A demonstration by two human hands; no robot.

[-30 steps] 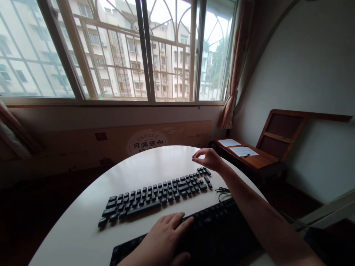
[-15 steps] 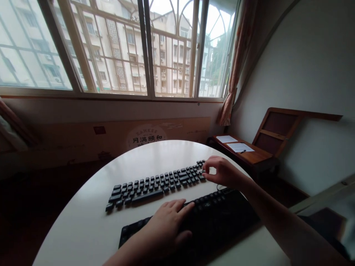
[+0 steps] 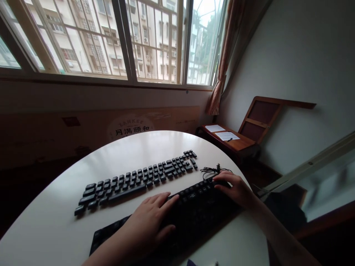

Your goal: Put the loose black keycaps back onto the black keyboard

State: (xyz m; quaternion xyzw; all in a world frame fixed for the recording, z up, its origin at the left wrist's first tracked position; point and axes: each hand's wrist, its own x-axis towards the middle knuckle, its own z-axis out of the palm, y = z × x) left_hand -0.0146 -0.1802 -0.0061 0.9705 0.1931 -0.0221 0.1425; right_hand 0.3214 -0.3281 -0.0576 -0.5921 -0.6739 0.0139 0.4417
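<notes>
**Both hands laid on the black keyboard, loose keycaps set out beyond it**

A round white table (image 3: 138, 147) was seen below a wide barred window (image 3: 124, 40). On the table, beyond the hands, rows of loose dark keycaps (image 3: 138, 177) were laid out in the pattern of a full key layout, running from the near left to the far right. Just to the right of their far end, a thin black cable (image 3: 212, 170) lay coiled on the tabletop, close to the far corner of the black keyboard (image 3: 199, 210). The keyboard itself was placed at the near edge of the table, slanted, nearer to the person than the keycap rows and apart from them. To the right of the table a low wooden side table (image 3: 235, 142) was seen with two sheets of paper (image 3: 220, 132) on it, and a curtain (image 3: 222, 62) hung in the corner. Nothing was found between the hands and the keyboard.

The left hand (image 3: 146, 221) was rested flat on the keyboard's middle, fingers spread and extended, nothing being gripped. The right hand (image 3: 235, 188) was placed at the keyboard's far right corner, fingers curved down onto the edge; whether anything was pinched beneath them could not be told.
</notes>
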